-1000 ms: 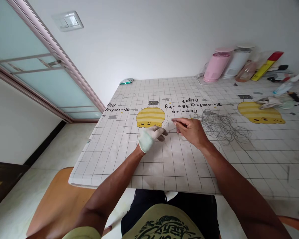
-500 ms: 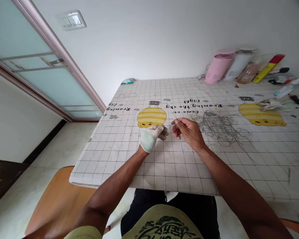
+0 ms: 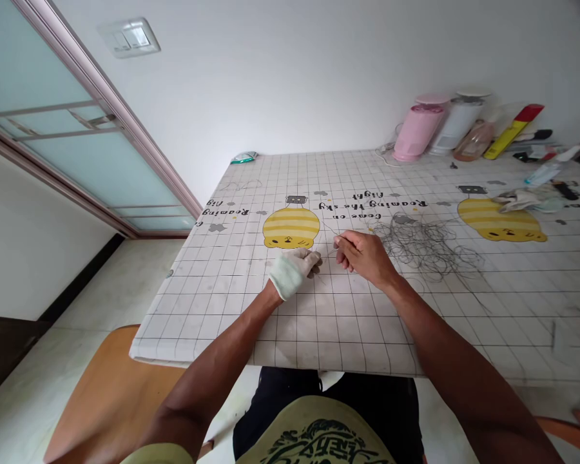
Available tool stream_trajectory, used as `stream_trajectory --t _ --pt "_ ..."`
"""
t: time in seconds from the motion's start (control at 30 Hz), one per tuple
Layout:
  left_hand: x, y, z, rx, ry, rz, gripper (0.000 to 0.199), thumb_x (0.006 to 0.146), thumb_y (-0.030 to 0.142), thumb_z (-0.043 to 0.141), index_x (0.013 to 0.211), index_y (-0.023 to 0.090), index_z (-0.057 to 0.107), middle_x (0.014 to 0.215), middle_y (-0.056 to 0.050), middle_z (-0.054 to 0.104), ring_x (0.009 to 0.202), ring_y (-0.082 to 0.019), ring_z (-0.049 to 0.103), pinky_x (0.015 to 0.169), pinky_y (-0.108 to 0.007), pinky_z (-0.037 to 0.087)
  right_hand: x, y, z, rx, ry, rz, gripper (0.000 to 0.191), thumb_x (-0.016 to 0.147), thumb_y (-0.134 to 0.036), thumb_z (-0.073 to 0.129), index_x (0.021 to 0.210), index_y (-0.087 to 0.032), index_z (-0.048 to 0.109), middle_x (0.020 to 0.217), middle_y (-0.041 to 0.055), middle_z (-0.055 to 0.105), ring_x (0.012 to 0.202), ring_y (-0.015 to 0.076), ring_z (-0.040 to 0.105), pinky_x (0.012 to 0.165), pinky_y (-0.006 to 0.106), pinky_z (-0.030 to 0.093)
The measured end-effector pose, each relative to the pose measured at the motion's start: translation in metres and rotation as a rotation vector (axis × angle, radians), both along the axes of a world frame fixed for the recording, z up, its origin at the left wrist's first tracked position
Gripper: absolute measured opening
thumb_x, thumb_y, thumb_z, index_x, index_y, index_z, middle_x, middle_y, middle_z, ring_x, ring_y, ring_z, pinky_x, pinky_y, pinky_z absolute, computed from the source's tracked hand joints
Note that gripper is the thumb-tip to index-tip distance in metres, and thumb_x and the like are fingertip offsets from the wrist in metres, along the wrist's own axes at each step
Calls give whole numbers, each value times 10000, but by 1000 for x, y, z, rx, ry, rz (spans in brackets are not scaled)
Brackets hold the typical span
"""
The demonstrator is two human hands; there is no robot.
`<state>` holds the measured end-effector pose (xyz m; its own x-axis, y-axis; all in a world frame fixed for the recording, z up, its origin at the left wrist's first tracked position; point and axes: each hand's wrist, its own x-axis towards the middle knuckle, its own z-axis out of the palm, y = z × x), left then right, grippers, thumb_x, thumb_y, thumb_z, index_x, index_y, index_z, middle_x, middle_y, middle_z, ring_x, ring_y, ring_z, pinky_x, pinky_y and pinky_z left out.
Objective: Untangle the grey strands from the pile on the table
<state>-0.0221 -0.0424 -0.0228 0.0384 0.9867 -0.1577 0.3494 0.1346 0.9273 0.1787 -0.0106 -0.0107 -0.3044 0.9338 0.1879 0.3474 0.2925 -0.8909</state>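
In the head view, the strand (image 3: pixel 330 229) is at the fingertips of the right hand (image 3: pixel 366 256), just above the cloth (image 3: pixel 222 277), and it is so thin that I think it could easily slip out or snap, if the two hands pull apart too strongly. The tangle (image 3: pixel 428 248) lies loose just beside the right wrist, so a forearm sweeping over it could, in my judgement, catch some loops and draw the knots tighter. The glove (image 3: pixel 284 276) on the left hand (image 3: pixel 297 265) may also make it harder to feel such a fine thing. About the grip: the right hand is bare, with thumb and forefinger pressed together on the strand, no gap visible between them. The left hand has its fingers bent and nearly closed, and a faint line between the hands seems to reach them; how firmly they pinch it, I cannot tell.
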Motion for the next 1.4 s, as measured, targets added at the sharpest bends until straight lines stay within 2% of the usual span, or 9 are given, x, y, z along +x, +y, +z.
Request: stream_trajectory --t 0.07,0.17,0.27,0.37,0.5,0.7,0.87,1.07,1.4 --pt "0 3 3 58 -25 15 243 924 389 649 1011 197 771 928 -50 804 840 -193 743 793 -291 563 0 0 -2 21 -37 42 381 1052 -460 550 759 -221 598 661 12 703 500 136 632 444 249 491" --pt "2 6 7 142 -115 73 360 876 351 718 1205 210 759 1097 -49 810 1047 -212 742 918 -289 557 -4 -3 -5 80 -107 130 377 1059 -403 532 728 -224 551 651 -2 693 503 127 630 488 254 495" --pt "4 7 9 157 -183 100 211 885 372 700 992 230 814 958 -24 810 959 -197 752 882 -278 569 -10 -7 -8 83 -121 160 348 1051 -378 532 739 -225 552 653 -7 698 491 121 622 485 251 480" --pt "5 7 10 184 -238 143 182 884 385 700 840 251 815 863 -3 795 882 -186 756 837 -268 578 -17 -11 -5 -33 -37 97 279 1014 -395 585 799 -222 619 678 10 724 519 142 656 460 246 485" --pt "7 4 11 229 -302 203 198 880 403 704 816 257 820 877 -3 806 933 -198 764 871 -273 577 -26 -15 -2 -127 93 33 237 960 -392 641 813 -208 656 700 38 746 556 161 677 460 248 498" --pt "12 -3 15 251 -431 322 196 848 364 730 893 207 839 941 -50 821 953 -215 767 916 -315 579 -37 -20 -7 -55 145 -88 202 938 -375 643 813 -218 669 652 16 700 570 161 642 524 266 504" --pt "12 -6 16 288 -467 363 201 864 338 713 928 195 840 967 -69 825 982 -227 774 948 -340 582 -42 -24 -9 12 138 -78 146 935 -342 633 847 -227 643 690 9 684 614 168 636 551 282 482" --pt "8 -8 19 375 -345 253 201 935 325 644 906 223 815 1129 -49 820 1125 -221 744 1043 -341 550 -45 -25 -9 44 127 -113 170 960 -344 597 821 -247 578 627 -24 612 535 145 512 512 286 411" --pt "-1 -8 20 433 -112 87 238 992 328 585 935 235 796 1157 -39 808 1142 -215 730 1036 -330 544 -45 -24 -16 133 80 -138 303 1014 -496 563 826 -258 565 620 -12 617 530 158 532 534 300 424"
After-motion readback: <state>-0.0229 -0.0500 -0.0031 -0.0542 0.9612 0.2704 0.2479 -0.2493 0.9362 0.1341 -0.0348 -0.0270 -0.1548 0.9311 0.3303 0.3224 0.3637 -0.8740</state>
